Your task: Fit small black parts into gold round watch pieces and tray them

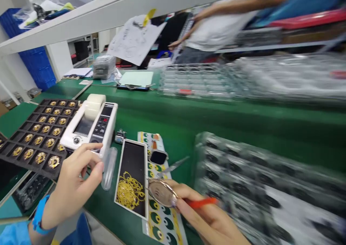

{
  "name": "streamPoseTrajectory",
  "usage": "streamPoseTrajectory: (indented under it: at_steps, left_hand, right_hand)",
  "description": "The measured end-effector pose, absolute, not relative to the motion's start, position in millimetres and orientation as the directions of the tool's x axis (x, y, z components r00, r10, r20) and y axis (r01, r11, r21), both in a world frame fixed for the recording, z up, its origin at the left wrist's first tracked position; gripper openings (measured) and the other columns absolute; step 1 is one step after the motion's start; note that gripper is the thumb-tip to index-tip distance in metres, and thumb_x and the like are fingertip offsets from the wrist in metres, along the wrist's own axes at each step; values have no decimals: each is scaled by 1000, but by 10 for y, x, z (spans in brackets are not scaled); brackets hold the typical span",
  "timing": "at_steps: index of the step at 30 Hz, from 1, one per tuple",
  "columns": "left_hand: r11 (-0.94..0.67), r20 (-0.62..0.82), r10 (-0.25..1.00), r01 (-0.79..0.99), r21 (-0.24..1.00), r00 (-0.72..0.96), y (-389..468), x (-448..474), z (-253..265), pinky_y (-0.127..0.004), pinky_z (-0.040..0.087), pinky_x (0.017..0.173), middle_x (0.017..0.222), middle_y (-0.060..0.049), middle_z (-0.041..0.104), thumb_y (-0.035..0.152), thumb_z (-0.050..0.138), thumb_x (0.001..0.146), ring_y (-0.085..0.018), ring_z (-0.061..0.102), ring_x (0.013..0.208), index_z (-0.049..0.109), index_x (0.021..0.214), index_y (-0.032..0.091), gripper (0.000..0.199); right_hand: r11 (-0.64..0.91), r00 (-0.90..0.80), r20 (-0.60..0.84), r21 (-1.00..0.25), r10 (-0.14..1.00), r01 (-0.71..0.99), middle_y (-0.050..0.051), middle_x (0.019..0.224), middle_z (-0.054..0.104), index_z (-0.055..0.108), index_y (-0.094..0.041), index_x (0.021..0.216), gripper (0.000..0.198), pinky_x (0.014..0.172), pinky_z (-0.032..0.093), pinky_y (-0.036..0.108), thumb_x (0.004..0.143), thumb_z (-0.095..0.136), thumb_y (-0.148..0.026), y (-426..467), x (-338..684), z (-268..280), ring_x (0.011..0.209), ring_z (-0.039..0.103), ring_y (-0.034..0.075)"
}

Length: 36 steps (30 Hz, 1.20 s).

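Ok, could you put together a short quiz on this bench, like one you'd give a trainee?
1. What shape is the metal-rimmed piece held in the right hand?
A) square
B) round
C) triangular

2. True or false: the left hand is inside the white-rimmed tray.

3. Fill in: the tray holds a tangled pile of ______ rings.

Key: 1. B. 2. False; it is near the white machine with the tape roll. 3. yellow.
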<state>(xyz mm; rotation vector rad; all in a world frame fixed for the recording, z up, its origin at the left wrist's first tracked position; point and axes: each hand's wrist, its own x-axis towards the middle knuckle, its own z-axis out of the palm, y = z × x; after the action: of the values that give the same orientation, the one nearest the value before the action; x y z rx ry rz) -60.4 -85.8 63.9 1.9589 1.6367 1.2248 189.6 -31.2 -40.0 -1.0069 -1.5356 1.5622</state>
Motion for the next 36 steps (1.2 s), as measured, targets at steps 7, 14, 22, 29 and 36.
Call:
streamPoseTrajectory:
  at_steps: [7,14,22,29,36]
  left_hand:
    - [-208,130,940,229,951,315,-391,-80,444,-26,30,54,70,1,46,24,57,86,-13,41,61,55,63,19,24]
    - [-147,73,953,240,959,294,-224,49,213,-27,28,52,62,1,42,30,59,82,-14,39,58,58,57,19,28]
    - [-81,10,953,221,972,303,-215,60,204,-26,27,49,63,1,43,27,60,81,-12,37,55,61,58,19,24]
    - [-63,-8,952,221,973,306,-212,60,182,-25,27,48,63,2,43,23,61,82,-11,38,55,62,58,19,24]
    - [-73,7,958,220,973,286,-210,70,189,-25,26,46,61,2,41,21,60,79,-11,36,52,60,55,19,24]
  right_hand:
    - [-183,-390,-107,-970,915,-162,-3,66,42,54,-21,72,51,62,39,26,76,63,-71,-251,1818,-175,61,39,13]
    - [-201,-413,-83,-947,907,-250,-4,66,42,53,-21,74,47,62,32,25,81,63,-66,-219,1845,-151,61,36,12]
    - [-205,-417,-90,-949,904,-240,-3,68,45,56,-21,72,45,63,34,26,82,63,-64,-244,1883,-164,64,41,13]
    - [-222,-405,-120,-951,907,-214,-2,69,46,57,-21,72,44,61,37,26,82,63,-64,-245,1880,-176,64,42,13]
    - [-227,-395,-144,-959,907,-171,-1,67,47,57,-22,72,48,61,39,28,79,63,-68,-258,1875,-167,62,42,14]
